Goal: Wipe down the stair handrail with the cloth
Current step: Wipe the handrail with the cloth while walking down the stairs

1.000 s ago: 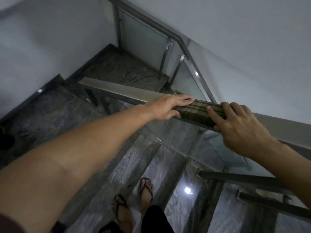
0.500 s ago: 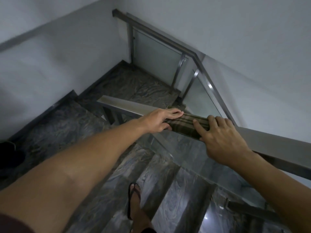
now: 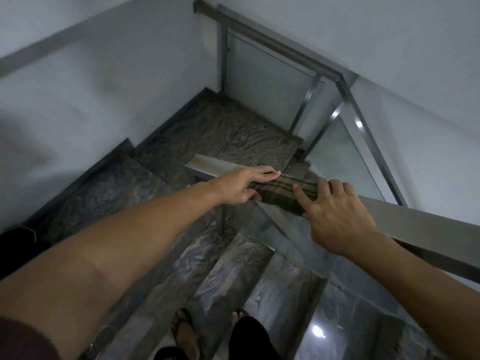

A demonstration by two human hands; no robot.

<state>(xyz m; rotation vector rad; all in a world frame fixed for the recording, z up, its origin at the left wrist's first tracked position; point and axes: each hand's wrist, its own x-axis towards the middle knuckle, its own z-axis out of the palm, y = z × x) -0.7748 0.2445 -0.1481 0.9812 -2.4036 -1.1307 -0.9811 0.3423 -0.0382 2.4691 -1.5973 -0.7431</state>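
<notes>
Hands — left hand (image 3: 242, 187) and right hand (image 3: 335, 216) — both clasped over striped cloth (image 3: 283, 194) on handrail (image 3: 415, 229).

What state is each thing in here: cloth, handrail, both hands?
cloth: draped over the handrail, pinned by both hands
handrail: bare metal either side of the cloth
left hand: pressing the cloth's far end
right hand: pressing the cloth's near end
</notes>
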